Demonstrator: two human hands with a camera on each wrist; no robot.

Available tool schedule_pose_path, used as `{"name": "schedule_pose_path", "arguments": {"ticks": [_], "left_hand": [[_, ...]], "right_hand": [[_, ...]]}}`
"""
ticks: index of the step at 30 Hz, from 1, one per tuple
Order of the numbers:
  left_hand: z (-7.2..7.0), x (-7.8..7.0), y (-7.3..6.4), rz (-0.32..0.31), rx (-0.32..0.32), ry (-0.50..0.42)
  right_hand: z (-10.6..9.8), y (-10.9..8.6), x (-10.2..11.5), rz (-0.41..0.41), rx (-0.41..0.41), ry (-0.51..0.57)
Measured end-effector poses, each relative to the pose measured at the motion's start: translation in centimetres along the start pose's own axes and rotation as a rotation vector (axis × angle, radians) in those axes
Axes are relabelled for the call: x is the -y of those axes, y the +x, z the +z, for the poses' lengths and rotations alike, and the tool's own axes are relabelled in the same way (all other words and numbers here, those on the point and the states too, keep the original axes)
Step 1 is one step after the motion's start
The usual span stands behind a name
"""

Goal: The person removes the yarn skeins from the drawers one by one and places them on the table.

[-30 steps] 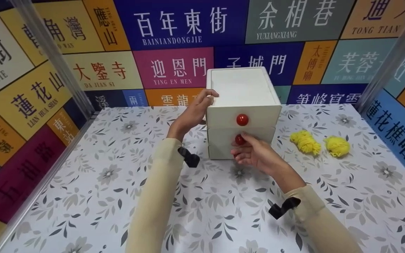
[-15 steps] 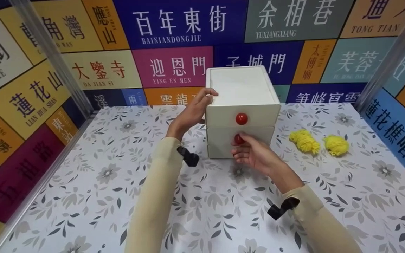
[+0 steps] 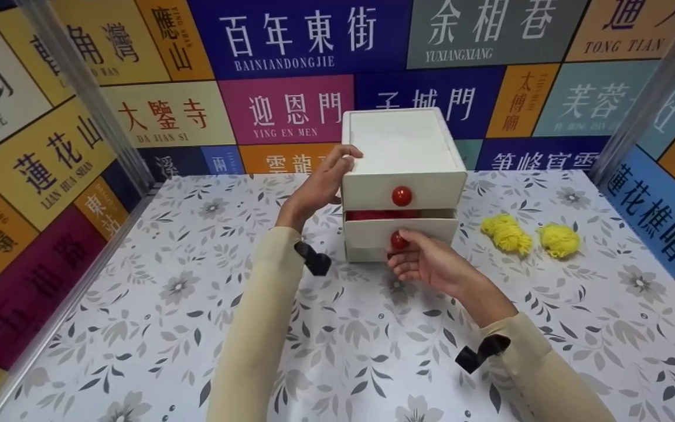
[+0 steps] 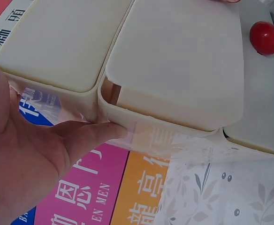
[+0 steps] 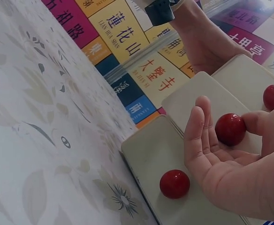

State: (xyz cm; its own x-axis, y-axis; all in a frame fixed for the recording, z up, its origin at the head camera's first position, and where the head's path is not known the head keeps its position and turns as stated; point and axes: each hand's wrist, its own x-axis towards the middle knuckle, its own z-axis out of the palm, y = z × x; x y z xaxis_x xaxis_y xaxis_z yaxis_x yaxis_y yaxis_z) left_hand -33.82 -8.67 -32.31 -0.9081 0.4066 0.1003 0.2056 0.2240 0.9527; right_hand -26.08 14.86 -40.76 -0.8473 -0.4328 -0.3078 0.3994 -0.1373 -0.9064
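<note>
A white drawer cabinet (image 3: 399, 140) with three stacked drawers stands on the table. My left hand (image 3: 321, 183) holds its left side, fingertips over the top edge and thumb (image 4: 97, 136) along the side wall. The middle drawer (image 3: 367, 234) is pulled partway out, with something red (image 3: 375, 215) showing in the gap. My right hand (image 3: 434, 264) pinches that drawer's round red knob (image 5: 231, 129) between thumb and fingers. Above it, the top drawer's red knob (image 3: 402, 196) is untouched. The bottom drawer's red knob (image 5: 174, 183) appears in the right wrist view below my fingers.
Two yellow yarn bundles, a longer one (image 3: 507, 234) and a rounder one (image 3: 559, 240), lie right of the cabinet. A floral cloth (image 3: 179, 328) covers the table. Panels with large lettering (image 3: 290, 111) rise behind and at both sides.
The middle drawer has slid out toward me, opening a gap above its front, while my right hand keeps its pinch on the knob. My left hand stays on the cabinet.
</note>
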Motion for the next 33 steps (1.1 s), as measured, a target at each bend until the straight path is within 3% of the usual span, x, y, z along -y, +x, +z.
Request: {"name": "schedule_pose_path", "arguments": {"ticks": [7,17,33], "left_hand": [[0.2,0.0,0.0,-0.003,-0.01,0.023],[0.1,-0.1,0.0,0.007,-0.009,0.026],[-0.1,-0.1,-0.1,0.003,0.004,0.009]], "right_hand": [[0.1,-0.8,-0.2,-0.004,0.026,-0.038],[0.0,-2.3,-0.6,-0.021,0.1,-0.174],[0.2,-4.5,-1.5,-0.004,0.189,-0.228]]}}
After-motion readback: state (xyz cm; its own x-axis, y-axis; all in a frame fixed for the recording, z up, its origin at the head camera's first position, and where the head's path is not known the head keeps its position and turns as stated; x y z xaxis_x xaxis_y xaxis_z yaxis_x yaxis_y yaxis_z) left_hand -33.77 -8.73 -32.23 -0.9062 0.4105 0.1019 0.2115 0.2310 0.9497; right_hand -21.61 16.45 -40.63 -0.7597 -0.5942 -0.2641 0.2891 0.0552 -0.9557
